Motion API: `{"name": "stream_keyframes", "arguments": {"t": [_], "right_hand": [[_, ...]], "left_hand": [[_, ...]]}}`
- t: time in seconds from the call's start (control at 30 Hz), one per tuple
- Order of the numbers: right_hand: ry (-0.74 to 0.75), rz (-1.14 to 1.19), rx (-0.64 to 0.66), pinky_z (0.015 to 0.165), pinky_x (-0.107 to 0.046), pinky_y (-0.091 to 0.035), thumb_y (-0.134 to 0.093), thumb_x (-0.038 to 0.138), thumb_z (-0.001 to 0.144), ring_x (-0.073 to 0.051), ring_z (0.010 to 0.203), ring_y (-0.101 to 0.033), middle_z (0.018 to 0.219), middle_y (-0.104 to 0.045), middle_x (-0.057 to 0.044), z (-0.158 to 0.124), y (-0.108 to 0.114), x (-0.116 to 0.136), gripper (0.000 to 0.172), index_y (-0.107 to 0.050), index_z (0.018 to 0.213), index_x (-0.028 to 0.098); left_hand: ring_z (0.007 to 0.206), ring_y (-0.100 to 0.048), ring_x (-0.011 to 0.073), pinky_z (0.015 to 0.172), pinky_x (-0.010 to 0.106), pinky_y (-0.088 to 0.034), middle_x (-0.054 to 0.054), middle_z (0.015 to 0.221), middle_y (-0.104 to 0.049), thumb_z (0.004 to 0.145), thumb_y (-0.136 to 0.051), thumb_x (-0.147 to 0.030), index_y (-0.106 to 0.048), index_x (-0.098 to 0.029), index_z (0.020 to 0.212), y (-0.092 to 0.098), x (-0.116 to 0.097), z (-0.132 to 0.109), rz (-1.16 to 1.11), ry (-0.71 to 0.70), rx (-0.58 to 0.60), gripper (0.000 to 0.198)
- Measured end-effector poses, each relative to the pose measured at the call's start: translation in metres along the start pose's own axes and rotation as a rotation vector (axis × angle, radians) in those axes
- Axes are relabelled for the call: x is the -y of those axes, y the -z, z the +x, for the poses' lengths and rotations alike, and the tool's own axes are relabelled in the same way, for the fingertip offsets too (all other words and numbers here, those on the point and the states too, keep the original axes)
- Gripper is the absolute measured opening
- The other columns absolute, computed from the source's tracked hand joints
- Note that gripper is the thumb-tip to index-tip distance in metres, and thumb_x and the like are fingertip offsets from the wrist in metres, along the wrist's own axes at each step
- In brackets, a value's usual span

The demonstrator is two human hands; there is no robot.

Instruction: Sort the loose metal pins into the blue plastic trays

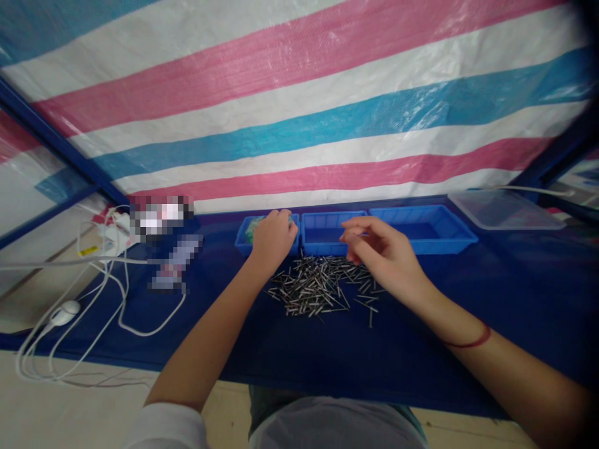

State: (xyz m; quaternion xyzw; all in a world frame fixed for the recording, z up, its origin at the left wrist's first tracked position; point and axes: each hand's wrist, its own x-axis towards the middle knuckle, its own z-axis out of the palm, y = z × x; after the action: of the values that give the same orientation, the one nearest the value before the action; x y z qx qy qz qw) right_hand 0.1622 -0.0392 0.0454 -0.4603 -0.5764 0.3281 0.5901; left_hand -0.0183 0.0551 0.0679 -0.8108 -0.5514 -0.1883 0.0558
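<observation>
A heap of thin metal pins (318, 287) lies on the dark blue table cover in front of me. My left hand (274, 240) reaches into the leftmost small blue tray (243, 240), which holds small green pieces; its fingers curl down and what they grip is hidden. My right hand (379, 252) hovers above the right side of the pin heap, fingertips pinched together near the middle blue tray (327, 234); whatever sits in the pinch is too small to name. A red thread circles my right wrist.
A larger blue tray (423, 231) stands right of the middle one, and a clear plastic lid (505, 209) lies further right. White cables and a white mouse (65, 310) sit at the left edge. A striped tarp hangs behind the table.
</observation>
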Motion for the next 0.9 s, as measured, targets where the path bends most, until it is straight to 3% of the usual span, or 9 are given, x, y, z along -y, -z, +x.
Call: {"name": "stream_keyframes", "arguments": {"t": [0.13, 0.27, 0.33, 0.5, 0.6, 0.77, 0.9], "right_hand": [[-0.016, -0.064, 0.027, 0.052, -0.027, -0.046, -0.059, 0.036, 0.083, -0.011, 0.057, -0.056, 0.082, -0.060, -0.001, -0.001, 0.000, -0.001, 0.023, -0.060, 0.100, 0.020], [0.027, -0.179, 0.079, 0.052, -0.026, -0.043, -0.056, 0.035, 0.085, -0.012, 0.057, -0.053, 0.076, -0.061, -0.001, -0.001, 0.001, -0.002, 0.018, -0.063, 0.093, 0.019], [0.078, -0.278, 0.168, 0.052, -0.026, -0.040, -0.053, 0.031, 0.086, -0.012, 0.056, -0.051, 0.071, -0.061, 0.000, -0.002, 0.000, -0.004, 0.016, -0.063, 0.084, 0.020], [0.287, -0.543, 0.406, 0.065, -0.029, -0.044, -0.049, 0.018, 0.086, -0.015, 0.068, -0.057, 0.077, -0.065, -0.004, -0.006, -0.008, -0.011, 0.015, -0.064, 0.081, 0.018], [0.410, -0.661, 0.508, 0.075, -0.032, -0.043, -0.051, 0.015, 0.084, -0.019, 0.082, -0.056, 0.083, -0.065, -0.007, -0.009, -0.012, -0.013, 0.014, -0.065, 0.086, 0.017], [0.443, -0.761, 0.590, 0.076, -0.034, -0.041, -0.059, 0.016, 0.076, -0.019, 0.082, -0.050, 0.083, -0.060, -0.006, -0.011, -0.010, -0.008, 0.009, -0.063, 0.084, 0.017], [0.496, -0.763, 0.670, 0.080, -0.038, -0.041, -0.066, 0.033, 0.076, -0.023, 0.092, -0.049, 0.102, -0.059, -0.010, -0.014, -0.009, -0.002, 0.031, -0.065, 0.104, 0.019]], "left_hand": [[0.090, -0.058, 0.0241, 0.081, 0.035, -0.045, 0.014, 0.104, -0.058, 0.088, -0.051, -0.032, -0.064, -0.013, 0.108, 0.002, 0.000, -0.008, 0.003, -0.078, -0.093, 0.030], [0.083, -0.057, 0.0178, 0.081, 0.030, -0.044, 0.009, 0.095, -0.060, 0.091, -0.047, -0.029, -0.063, -0.015, 0.105, 0.020, 0.013, -0.025, -0.153, -0.173, -0.176, 0.025], [0.076, -0.057, 0.0152, 0.078, 0.027, -0.043, 0.003, 0.081, -0.061, 0.091, -0.045, -0.026, -0.063, -0.017, 0.095, 0.026, 0.021, -0.037, -0.197, -0.268, -0.075, 0.020], [0.080, -0.060, 0.0153, 0.076, 0.026, -0.044, 0.005, 0.089, -0.064, 0.089, -0.045, -0.020, -0.063, -0.017, 0.094, 0.020, 0.035, -0.062, -0.234, -0.345, 0.171, 0.020], [0.079, -0.060, 0.0157, 0.075, 0.026, -0.044, 0.005, 0.090, -0.064, 0.088, -0.046, -0.021, -0.064, -0.018, 0.097, 0.014, 0.036, -0.066, -0.223, -0.339, 0.248, 0.021], [0.068, -0.055, 0.0137, 0.066, 0.024, -0.041, 0.001, 0.074, -0.059, 0.077, -0.053, -0.016, -0.064, -0.018, 0.087, 0.021, 0.037, -0.065, -0.282, -0.375, 0.352, 0.015], [0.066, -0.053, 0.0126, 0.064, 0.023, -0.040, 0.000, 0.076, -0.057, 0.076, -0.057, -0.020, -0.064, -0.018, 0.085, 0.029, 0.036, -0.068, -0.358, -0.422, 0.449, 0.012]]}}
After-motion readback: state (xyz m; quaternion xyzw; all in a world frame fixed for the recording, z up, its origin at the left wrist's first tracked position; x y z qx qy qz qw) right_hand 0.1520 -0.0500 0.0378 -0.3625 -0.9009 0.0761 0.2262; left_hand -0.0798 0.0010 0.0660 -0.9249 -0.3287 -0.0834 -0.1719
